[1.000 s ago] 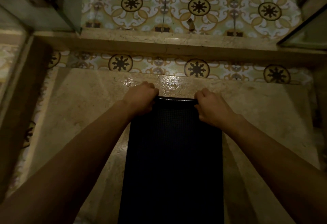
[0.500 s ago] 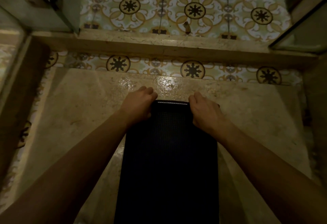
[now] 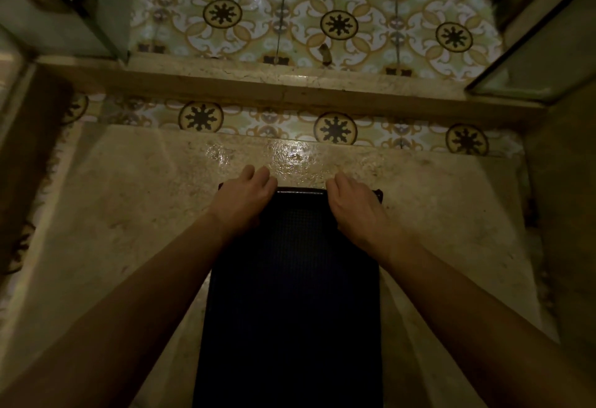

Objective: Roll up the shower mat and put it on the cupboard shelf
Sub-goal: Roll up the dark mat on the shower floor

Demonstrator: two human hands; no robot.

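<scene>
1. shower mat (image 3: pixel 292 294) lies flat on the shower floor (image 3: pixel 129 214), running back from both hands.
2. left hand (image 3: pixel 243 203) and right hand (image 3: pixel 354 206) press, loosely curled, on its turned far edge.
3. rolling looks just begun; next, tuck the roll toward the body.

Wet beige stone floor (image 3: pixel 135 230), patterned tile strip (image 3: pixel 267 124), stone curb (image 3: pixel 258 85), patterned tiles (image 3: pixel 306 11) beyond.
</scene>
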